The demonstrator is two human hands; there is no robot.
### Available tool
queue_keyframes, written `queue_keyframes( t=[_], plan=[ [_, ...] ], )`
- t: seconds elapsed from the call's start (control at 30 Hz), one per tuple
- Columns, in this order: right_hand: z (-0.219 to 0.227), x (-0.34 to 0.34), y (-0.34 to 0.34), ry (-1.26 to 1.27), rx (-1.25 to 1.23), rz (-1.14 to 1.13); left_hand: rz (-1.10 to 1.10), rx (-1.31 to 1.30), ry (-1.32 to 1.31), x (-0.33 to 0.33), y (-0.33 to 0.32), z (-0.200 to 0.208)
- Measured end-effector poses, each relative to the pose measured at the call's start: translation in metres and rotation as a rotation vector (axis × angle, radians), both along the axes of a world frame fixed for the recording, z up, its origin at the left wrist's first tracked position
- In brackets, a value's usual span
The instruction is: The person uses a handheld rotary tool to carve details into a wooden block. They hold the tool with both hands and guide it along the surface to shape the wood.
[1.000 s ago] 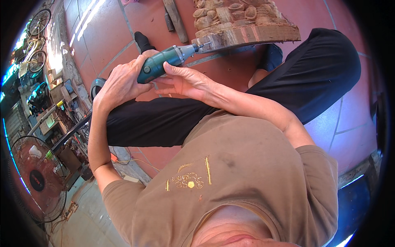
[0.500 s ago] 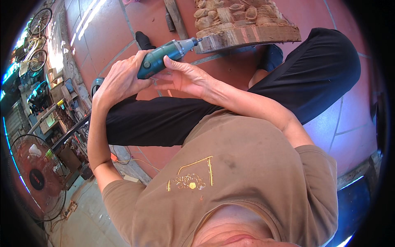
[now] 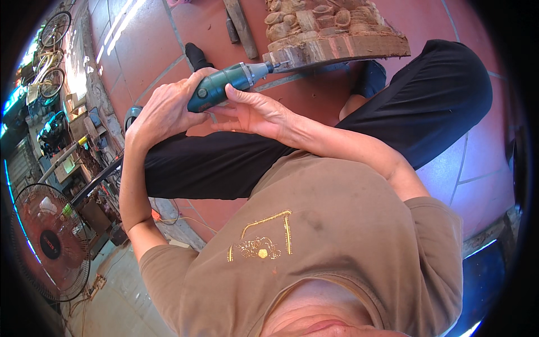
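Observation:
A green rotary tool [image 3: 218, 91] with a grey nose points to the upper right. My left hand [image 3: 168, 109] is wrapped around its rear body, fingers closed. Against its near side rests the thumb of my right hand [image 3: 261, 112], whose fingers reach under the body; their tips are partly hidden. From the nose sticks a thin metal bit [image 3: 282, 64], close to the edge of a carved wooden piece [image 3: 348, 49]. Whether the bit touches the wood I cannot tell. Rounded shapes are carved above the piece's thick, rough base.
My crossed legs in black trousers [image 3: 208, 165] lie below the tool on red floor tiles [image 3: 146, 50]. A wooden bar [image 3: 241, 28] lies beyond it. At left stand a fan [image 3: 50, 241] and assorted clutter; a bicycle wheel [image 3: 56, 28] shows farther off.
The tool's front end has tilted slightly down toward me, and more of the bit shows beside the wood's edge. Both hands keep their hold, with my right hand shifted slightly.

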State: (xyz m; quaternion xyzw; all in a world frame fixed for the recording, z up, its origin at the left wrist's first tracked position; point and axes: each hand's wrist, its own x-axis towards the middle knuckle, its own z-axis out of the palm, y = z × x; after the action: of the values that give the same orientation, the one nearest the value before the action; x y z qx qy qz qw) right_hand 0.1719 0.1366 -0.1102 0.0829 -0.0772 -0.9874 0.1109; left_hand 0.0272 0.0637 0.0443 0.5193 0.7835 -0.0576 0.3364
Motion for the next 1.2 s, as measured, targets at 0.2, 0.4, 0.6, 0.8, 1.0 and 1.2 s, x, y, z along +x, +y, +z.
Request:
queue_keyframes(
  t=[0.2,0.4,0.6,0.8,1.0,1.2],
  plan=[
    [0.002,-0.002,0.003,-0.018,-0.026,0.037,0.001,-0.003,0.010,-0.002,-0.003,-0.001],
    [-0.004,-0.010,0.003,-0.008,-0.013,0.018,-0.022,0.041,0.066,-0.004,-0.005,-0.003],
    [-0.002,-0.014,0.006,0.003,0.027,-0.013,-0.023,0.035,0.072,-0.007,-0.003,-0.005],
    [0.000,-0.005,0.003,-0.013,-0.010,0.039,-0.027,0.003,0.050,-0.004,-0.002,-0.001],
    [0.003,0.003,-0.001,0.011,-0.006,-0.020,-0.010,-0.054,-0.006,0.001,0.003,0.004],
    [-0.001,-0.003,0.002,0.009,-0.027,0.023,-0.008,-0.020,0.034,-0.001,0.000,0.002]
  ],
)
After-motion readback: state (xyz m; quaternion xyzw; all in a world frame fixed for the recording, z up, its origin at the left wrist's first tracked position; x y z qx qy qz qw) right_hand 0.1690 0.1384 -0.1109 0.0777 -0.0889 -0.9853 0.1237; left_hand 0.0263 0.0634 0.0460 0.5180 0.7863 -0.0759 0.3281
